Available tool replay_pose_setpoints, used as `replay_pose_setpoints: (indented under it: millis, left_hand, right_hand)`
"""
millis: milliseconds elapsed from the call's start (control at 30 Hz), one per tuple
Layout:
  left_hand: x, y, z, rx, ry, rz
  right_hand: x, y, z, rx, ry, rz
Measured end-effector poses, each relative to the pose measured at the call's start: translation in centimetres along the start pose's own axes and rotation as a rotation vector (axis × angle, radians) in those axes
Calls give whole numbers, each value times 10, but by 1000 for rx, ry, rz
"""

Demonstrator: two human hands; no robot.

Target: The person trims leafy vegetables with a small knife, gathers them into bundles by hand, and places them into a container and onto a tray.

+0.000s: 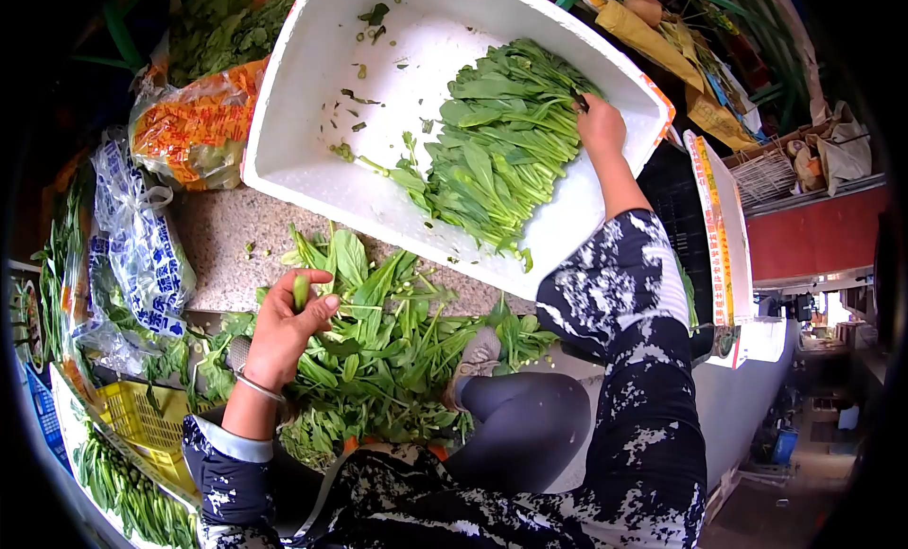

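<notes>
A white foam box (322,161) holds a bundle of leafy greens (501,133), stems toward the lower right. My right hand (601,128) is inside the box at the bundle's right edge, its fingers closed at the stems; a small dark thing shows by the fingertips, too small to name. To the left, below the box, my left hand (301,313) is raised with a short green stem piece (301,292) between curled fingers. Loose greens (369,350) lie in a heap in front of me, just right of my left hand. Leaf scraps are scattered inside the box.
Plastic bags of vegetables (199,128) stand at the left, above a yellow basket (151,421) and a box of green stems (132,492). A black crate (676,204) is beyond my right arm. My shoe (475,360) is beside the heap.
</notes>
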State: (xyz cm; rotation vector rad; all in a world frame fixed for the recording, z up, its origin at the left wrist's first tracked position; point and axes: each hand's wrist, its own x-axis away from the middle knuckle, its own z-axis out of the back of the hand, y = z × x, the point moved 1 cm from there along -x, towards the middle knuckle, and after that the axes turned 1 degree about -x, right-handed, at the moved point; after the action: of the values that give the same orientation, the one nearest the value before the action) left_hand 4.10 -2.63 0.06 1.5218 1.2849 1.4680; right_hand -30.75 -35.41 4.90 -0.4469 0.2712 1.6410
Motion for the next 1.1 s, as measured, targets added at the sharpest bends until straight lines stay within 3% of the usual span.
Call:
replay_pose_setpoints:
  millis: [33,100,167,267,300,367,433,500,567,633,700,767,833,1100]
  left_hand:
    - [1,0,1,2,0,0]
    - [2,6,3,-52,15,119]
    - [5,11,-3,-95,31,112]
    - [2,-7,-6,-447,15,-264]
    - [6,0,-12,-460,11,-262]
    - [11,13,-20,-695,-13,-567]
    - [20,20,-28,-773,-47,-621]
    - [27,20,-34,-683,-212,-504]
    - [27,11,-36,-576,-184,-561]
    - [27,13,-30,-442,-253,-178]
    - [25,8,-26,-261,-171,-235]
    - [22,10,-19,-86,-204,-146]
    - [22,12,-19,67,-238,-102]
    - [22,15,-19,207,-289,-43]
  right_hand:
    - [5,-2,6,2,0,1]
    - [21,-9,19,-232,24,54]
    - [52,-28,29,-487,29,62]
    - [117,-80,65,-574,-123,78]
    - [138,-91,68,-646,-199,152]
    - [178,-120,79,-751,-401,178]
    - [206,-143,87,-821,-601,244]
    - [222,-162,92,-869,-831,186]
    - [231,-171,86,-1048,-896,172]
    - [229,-184,96,-1137,-977,34]
    - [229,-191,100,-1271,-955,-38]
    - [230,-192,103,-1351,-1056,-164]
    - [237,-193,97,-1576,-1122,-141]
    - [236,-206,100,-1491,-1089,-47]
